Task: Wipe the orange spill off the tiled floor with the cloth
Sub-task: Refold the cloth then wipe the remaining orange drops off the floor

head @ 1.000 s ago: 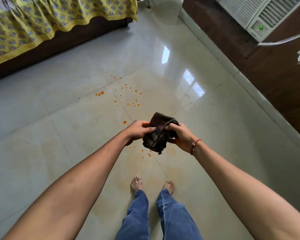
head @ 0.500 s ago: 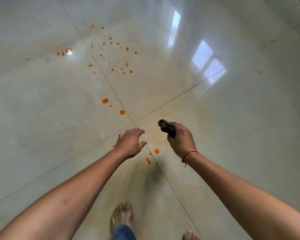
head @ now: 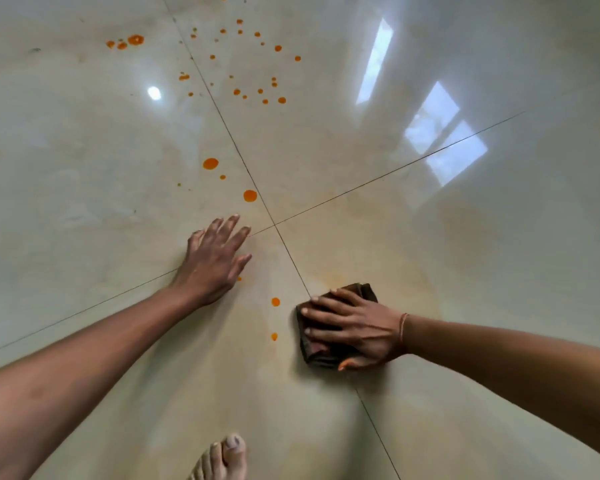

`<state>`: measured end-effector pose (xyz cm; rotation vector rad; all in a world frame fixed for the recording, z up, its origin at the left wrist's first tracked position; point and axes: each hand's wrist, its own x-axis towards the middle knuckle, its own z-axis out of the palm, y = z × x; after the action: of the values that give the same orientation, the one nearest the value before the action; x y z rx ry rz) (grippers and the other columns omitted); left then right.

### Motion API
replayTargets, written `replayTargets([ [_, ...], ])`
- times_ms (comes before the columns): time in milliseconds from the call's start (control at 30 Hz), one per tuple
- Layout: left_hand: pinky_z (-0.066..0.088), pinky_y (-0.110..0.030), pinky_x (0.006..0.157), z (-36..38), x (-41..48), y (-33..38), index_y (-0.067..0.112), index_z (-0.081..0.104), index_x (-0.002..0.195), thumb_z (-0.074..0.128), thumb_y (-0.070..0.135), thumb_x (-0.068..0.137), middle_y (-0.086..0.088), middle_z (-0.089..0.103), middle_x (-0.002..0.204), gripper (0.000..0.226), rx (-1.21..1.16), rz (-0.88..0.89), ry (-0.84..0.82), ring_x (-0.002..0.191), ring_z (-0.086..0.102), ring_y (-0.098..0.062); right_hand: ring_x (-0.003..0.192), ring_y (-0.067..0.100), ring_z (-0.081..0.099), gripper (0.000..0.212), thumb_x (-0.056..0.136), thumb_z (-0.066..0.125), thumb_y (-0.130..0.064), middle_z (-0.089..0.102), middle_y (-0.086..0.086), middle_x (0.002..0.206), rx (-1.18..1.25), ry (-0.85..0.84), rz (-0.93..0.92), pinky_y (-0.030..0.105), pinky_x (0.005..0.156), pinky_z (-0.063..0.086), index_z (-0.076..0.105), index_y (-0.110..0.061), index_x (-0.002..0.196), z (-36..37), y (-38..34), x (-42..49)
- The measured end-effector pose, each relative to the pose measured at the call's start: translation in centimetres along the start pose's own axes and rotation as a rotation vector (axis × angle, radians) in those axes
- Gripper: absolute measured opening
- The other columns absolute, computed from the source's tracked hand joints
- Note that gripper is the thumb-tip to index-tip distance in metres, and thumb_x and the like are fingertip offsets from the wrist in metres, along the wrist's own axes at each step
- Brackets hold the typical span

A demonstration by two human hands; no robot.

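Note:
Orange drops (head: 249,195) are scattered over the glossy cream tiled floor (head: 84,161), most of them far ahead, two small ones (head: 275,301) close by. A dark brown folded cloth (head: 314,353) lies flat on the floor just right of those two near drops. My right hand (head: 354,327) presses down on the cloth with fingers spread over it. My left hand (head: 215,259) rests flat on the tile to the left, fingers apart, holding nothing.
Tile joints cross at a point (head: 274,224) just ahead of my hands. A bare foot (head: 222,459) shows at the bottom edge. Window reflections (head: 444,133) glare on the tiles to the right. A faint orange smear (head: 329,277) tints the tile ahead of the cloth.
I have crouched closer to the floor. My right hand brought the cloth down onto the tile and flattened over it. My left hand let go and settled flat on the floor.

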<state>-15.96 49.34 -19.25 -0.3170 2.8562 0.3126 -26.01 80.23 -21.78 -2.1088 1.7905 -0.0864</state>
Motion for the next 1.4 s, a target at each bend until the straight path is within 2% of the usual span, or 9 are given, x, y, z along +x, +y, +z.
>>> replayTargets([
  [133, 0.016, -0.054, 0.112, -0.3, -1.0, -3.2, 0.023, 0.024, 0.150, 0.034, 0.040, 0.100, -0.006, 0.012, 0.161, 0.054, 0.039, -0.158, -0.031, 0.146, 0.011, -0.030, 0.147, 0.030, 0.015, 0.061, 0.095, 0.035, -0.057, 0.019, 0.005, 0.160, -0.036, 0.030, -0.052, 0.053, 0.114, 0.018, 0.033, -0.028, 0.148, 1.8, -2.4, 5.7],
  [300, 0.015, -0.055, 0.114, -1.0, -0.4, -6.5, 0.027, 0.013, 0.152, 0.032, 0.044, 0.099, -0.002, 0.000, 0.162, 0.058, -0.052, -0.359, -0.142, 0.147, 0.004, -0.031, 0.145, 0.033, 0.019, 0.062, 0.091, 0.030, -0.057, 0.021, 0.006, 0.159, 0.062, 0.217, 0.593, 0.059, 0.111, 0.023, 0.033, -0.030, 0.147, -1.2, 0.4, 11.7],
  [467, 0.014, -0.053, 0.115, -1.2, -0.4, -7.2, 0.030, 0.005, 0.152, 0.037, 0.047, 0.098, 0.001, -0.009, 0.161, 0.066, -0.079, -0.334, -0.206, 0.147, -0.001, -0.029, 0.146, 0.031, 0.019, 0.055, 0.096, 0.028, -0.053, 0.018, 0.003, 0.160, 0.017, 0.117, 0.309, 0.052, 0.113, 0.020, 0.029, -0.035, 0.148, 0.6, -1.5, 5.4],
  [600, 0.010, -0.049, 0.115, -1.1, -0.7, -7.6, 0.029, 0.007, 0.152, 0.038, 0.046, 0.097, 0.001, -0.007, 0.162, 0.066, -0.072, -0.332, -0.154, 0.148, 0.000, -0.027, 0.147, 0.029, 0.008, 0.060, 0.093, 0.035, -0.051, 0.009, 0.003, 0.162, 0.110, 0.226, 0.730, 0.055, 0.113, 0.016, 0.025, -0.035, 0.149, -2.9, 3.0, 14.0],
  [800, 0.011, -0.049, 0.115, -0.3, -1.6, -10.8, 0.029, 0.013, 0.152, 0.037, 0.045, 0.098, 0.002, -0.001, 0.162, 0.061, -0.088, -0.397, -0.077, 0.148, 0.002, -0.026, 0.144, 0.028, 0.022, 0.062, 0.087, 0.040, -0.049, 0.020, 0.003, 0.159, 0.079, 0.170, 0.261, 0.047, 0.112, 0.018, 0.032, -0.033, 0.147, 1.0, -7.1, 13.5],
  [1000, 0.009, -0.046, 0.115, 0.4, -1.5, -11.1, 0.029, 0.017, 0.151, 0.043, 0.046, 0.096, 0.002, 0.003, 0.162, 0.063, -0.098, -0.393, -0.020, 0.148, 0.004, -0.025, 0.148, 0.027, 0.006, 0.061, 0.090, 0.032, -0.049, 0.011, 0.004, 0.161, 0.142, 0.254, 0.728, 0.052, 0.115, 0.011, 0.027, -0.033, 0.149, -3.2, -0.3, 19.9],
  [1167, 0.009, -0.047, 0.115, -0.2, 0.3, -12.4, 0.028, 0.023, 0.150, 0.047, 0.046, 0.093, 0.001, 0.007, 0.162, 0.064, -0.156, -0.426, 0.072, 0.147, 0.005, -0.024, 0.145, 0.027, 0.021, 0.063, 0.088, 0.045, -0.048, 0.019, 0.003, 0.159, 0.093, 0.180, 0.336, 0.048, 0.111, 0.020, 0.031, -0.033, 0.147, 0.2, -6.6, 15.0],
  [1333, 0.008, -0.050, 0.115, -0.1, 2.8, -12.1, 0.028, 0.023, 0.150, 0.049, 0.048, 0.091, 0.000, 0.008, 0.161, 0.067, -0.193, -0.451, 0.101, 0.147, 0.004, -0.024, 0.147, 0.028, 0.009, 0.063, 0.090, 0.038, -0.047, 0.008, 0.003, 0.162, 0.122, 0.298, 0.850, 0.051, 0.114, 0.013, 0.024, -0.034, 0.150, -4.2, 4.5, 19.8],
  [1400, 0.007, -0.050, 0.115, -0.1, 3.5, -12.6, 0.029, 0.022, 0.150, 0.049, 0.052, 0.090, 0.001, 0.009, 0.161, 0.070, -0.173, -0.420, 0.110, 0.147, 0.005, -0.024, 0.146, 0.029, 0.012, 0.064, 0.089, 0.041, -0.046, 0.013, 0.005, 0.161, 0.103, 0.324, 0.845, 0.049, 0.113, 0.011, 0.028, -0.032, 0.149, -4.3, 2.7, 23.7],
])
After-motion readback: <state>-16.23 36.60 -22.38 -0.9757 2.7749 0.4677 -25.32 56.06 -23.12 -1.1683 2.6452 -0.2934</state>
